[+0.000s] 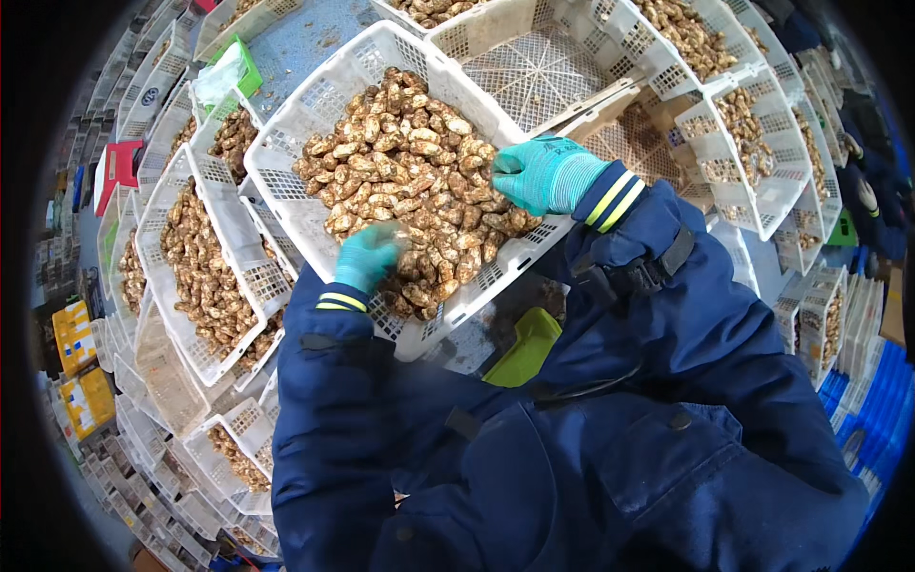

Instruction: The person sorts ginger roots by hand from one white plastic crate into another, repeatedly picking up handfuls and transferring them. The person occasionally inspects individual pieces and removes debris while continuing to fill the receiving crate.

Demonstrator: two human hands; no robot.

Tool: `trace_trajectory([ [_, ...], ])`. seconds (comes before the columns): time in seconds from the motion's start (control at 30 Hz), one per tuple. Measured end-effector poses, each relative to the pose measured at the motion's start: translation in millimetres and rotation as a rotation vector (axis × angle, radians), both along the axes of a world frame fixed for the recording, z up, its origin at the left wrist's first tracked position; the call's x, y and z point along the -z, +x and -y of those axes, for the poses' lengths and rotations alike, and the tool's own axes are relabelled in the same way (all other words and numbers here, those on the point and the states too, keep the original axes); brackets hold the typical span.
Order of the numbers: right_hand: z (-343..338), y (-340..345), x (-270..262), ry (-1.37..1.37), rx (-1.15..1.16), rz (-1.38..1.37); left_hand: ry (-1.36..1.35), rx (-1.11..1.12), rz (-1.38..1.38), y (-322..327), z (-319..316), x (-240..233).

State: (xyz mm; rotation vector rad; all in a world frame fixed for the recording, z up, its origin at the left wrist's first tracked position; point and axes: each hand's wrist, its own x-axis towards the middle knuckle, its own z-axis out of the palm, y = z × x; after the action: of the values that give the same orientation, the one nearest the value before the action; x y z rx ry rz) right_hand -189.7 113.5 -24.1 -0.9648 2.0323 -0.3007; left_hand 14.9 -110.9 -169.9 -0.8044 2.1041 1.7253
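Observation:
Before me stands a white perforated plastic crate [314, 86] with a heap of brown, knobbly bulb-like or tuber-like pieces [400, 168] in it. My left hand [368, 259], in a teal knitted work glove, is over the heap's near left part; its fingers are blurred, and whether they hold a piece is not visible. My right hand [532, 174], in a matching glove, is at the heap's right side with its fingers curled; their tips are partly hidden, so any piece in them cannot be made out.
An empty-bottomed crate [529, 68] stands beyond the heaped one. Filled crates stand left [204, 264] and right [747, 143]. A green scoop-like plastic object [525, 347] lies below the near edge. A red stool [121, 168] is at far left. Parts of another person [868, 193] show at far right.

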Motion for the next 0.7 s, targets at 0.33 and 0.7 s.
trace_trajectory([
  [0.33,3,0,-1,0.078,-0.137,-0.070,-0.526,0.428,0.047,-9,-50,-6],
  [0.7,-6,0,20,-0.141,-0.130,-0.253,-0.562,0.638,0.366,-43,-86,-8],
])
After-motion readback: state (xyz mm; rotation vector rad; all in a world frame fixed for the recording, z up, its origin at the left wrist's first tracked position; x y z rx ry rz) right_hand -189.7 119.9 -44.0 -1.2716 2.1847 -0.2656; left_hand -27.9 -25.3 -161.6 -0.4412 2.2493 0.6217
